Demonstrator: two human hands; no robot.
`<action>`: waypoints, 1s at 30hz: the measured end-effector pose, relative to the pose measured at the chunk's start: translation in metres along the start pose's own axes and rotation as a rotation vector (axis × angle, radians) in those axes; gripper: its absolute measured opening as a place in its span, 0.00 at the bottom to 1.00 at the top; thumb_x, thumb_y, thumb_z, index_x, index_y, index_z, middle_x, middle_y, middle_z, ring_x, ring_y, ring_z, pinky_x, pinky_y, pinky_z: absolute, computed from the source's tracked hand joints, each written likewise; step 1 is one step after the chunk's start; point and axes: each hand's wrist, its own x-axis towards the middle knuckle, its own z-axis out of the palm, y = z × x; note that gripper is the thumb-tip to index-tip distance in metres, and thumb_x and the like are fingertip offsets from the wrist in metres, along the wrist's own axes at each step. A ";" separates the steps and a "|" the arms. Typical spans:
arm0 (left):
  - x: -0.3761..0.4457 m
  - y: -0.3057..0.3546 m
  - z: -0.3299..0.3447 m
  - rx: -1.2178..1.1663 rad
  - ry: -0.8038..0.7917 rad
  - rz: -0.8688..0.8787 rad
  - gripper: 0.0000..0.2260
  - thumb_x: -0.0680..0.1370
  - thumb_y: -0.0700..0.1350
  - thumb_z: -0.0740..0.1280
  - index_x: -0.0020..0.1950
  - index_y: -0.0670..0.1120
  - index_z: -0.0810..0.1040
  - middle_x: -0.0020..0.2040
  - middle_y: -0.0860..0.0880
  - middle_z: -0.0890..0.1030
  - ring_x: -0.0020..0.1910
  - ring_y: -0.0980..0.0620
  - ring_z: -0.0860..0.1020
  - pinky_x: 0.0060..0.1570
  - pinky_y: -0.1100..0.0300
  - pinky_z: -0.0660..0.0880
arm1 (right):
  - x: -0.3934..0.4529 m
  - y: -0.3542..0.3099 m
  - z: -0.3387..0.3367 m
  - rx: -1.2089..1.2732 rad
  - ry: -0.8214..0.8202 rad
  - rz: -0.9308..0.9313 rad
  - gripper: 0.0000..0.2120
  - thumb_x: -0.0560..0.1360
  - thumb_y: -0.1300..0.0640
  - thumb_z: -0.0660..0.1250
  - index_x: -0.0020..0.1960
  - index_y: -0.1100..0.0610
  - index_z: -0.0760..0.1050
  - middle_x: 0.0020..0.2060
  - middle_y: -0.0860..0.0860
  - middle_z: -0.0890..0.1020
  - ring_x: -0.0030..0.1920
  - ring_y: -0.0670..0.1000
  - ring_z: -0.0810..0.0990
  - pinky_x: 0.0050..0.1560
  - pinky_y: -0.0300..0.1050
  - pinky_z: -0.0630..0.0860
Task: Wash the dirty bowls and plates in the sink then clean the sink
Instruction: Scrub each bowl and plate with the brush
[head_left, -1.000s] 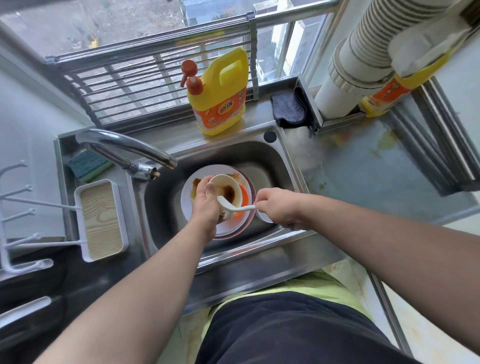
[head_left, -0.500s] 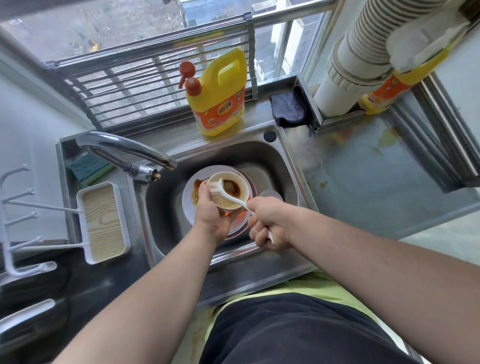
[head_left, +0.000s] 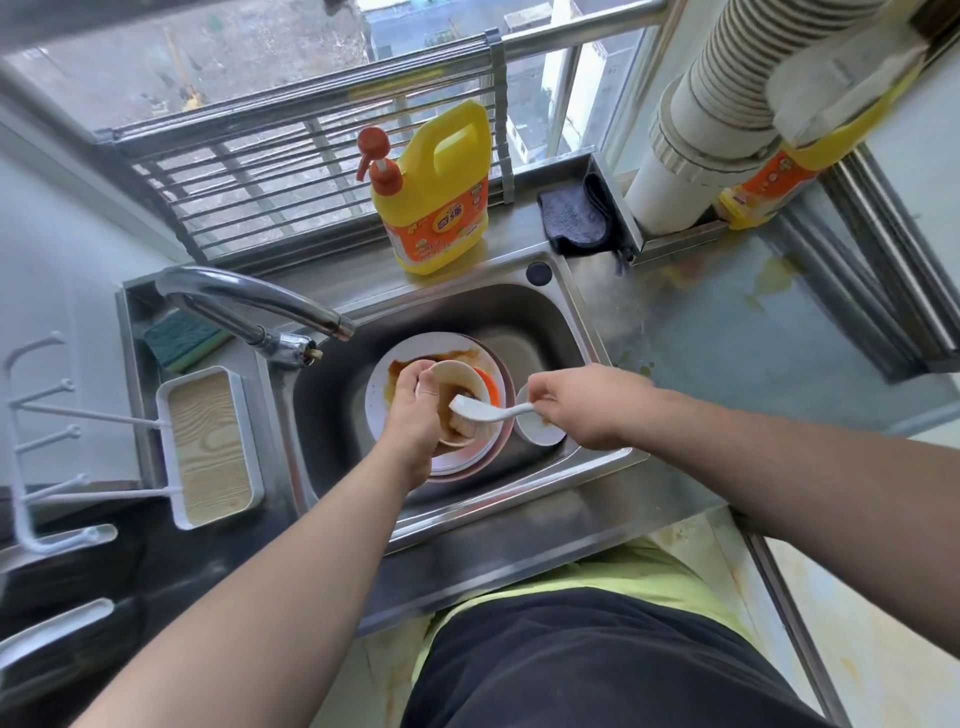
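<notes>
The left hand (head_left: 413, 410) grips a small cream bowl (head_left: 457, 387), its fingers curled round the bowl's left rim, holding it tilted over a stack of plates (head_left: 382, 395) in the sink (head_left: 332, 415). The bowl and the top plate are smeared with brown sauce, and an orange patch shows just right of the bowl. The right hand (head_left: 587, 405) pinches the handle of a white spoon (head_left: 491, 410), its fingers closed round the handle's right end; the spoon's scoop lies over the bowl's near side. Below the right hand a second small white bowl (head_left: 537, 434) sits in the sink, just right of the plates.

A curved steel tap (head_left: 249, 301) reaches from the far left over the basin. Left of the sink lie a green sponge (head_left: 182, 340) and, nearer, a white tray (head_left: 210, 447) with a wood-grain base. On the far ledge stands a yellow soap bottle (head_left: 434, 192) with an orange pump, and a dark cloth (head_left: 574, 218) lies to its right. The steel desk (head_left: 753, 332) on the right is stained yellow in places. A white ribbed duct (head_left: 727, 98) rises at the far right, with a second yellow bottle (head_left: 763, 187) beside it.
</notes>
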 end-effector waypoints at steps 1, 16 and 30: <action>-0.001 0.000 0.001 0.057 -0.001 0.023 0.12 0.87 0.61 0.54 0.69 0.66 0.68 0.70 0.48 0.74 0.64 0.46 0.77 0.64 0.41 0.79 | 0.002 0.003 0.003 -0.087 0.064 0.008 0.09 0.87 0.45 0.54 0.57 0.41 0.73 0.42 0.47 0.78 0.44 0.54 0.79 0.34 0.44 0.69; -0.002 -0.004 0.005 0.779 0.082 0.474 0.35 0.73 0.54 0.78 0.74 0.67 0.63 0.62 0.50 0.65 0.62 0.48 0.68 0.63 0.52 0.73 | 0.014 0.040 0.036 0.243 0.245 0.125 0.11 0.85 0.43 0.55 0.63 0.38 0.74 0.45 0.48 0.80 0.44 0.55 0.80 0.39 0.46 0.75; -0.020 -0.005 0.069 0.063 0.192 0.220 0.22 0.79 0.56 0.71 0.71 0.62 0.68 0.65 0.49 0.73 0.61 0.45 0.77 0.56 0.48 0.82 | 0.032 0.076 0.026 0.762 0.427 0.048 0.07 0.83 0.45 0.65 0.59 0.42 0.79 0.35 0.41 0.77 0.38 0.44 0.75 0.40 0.44 0.69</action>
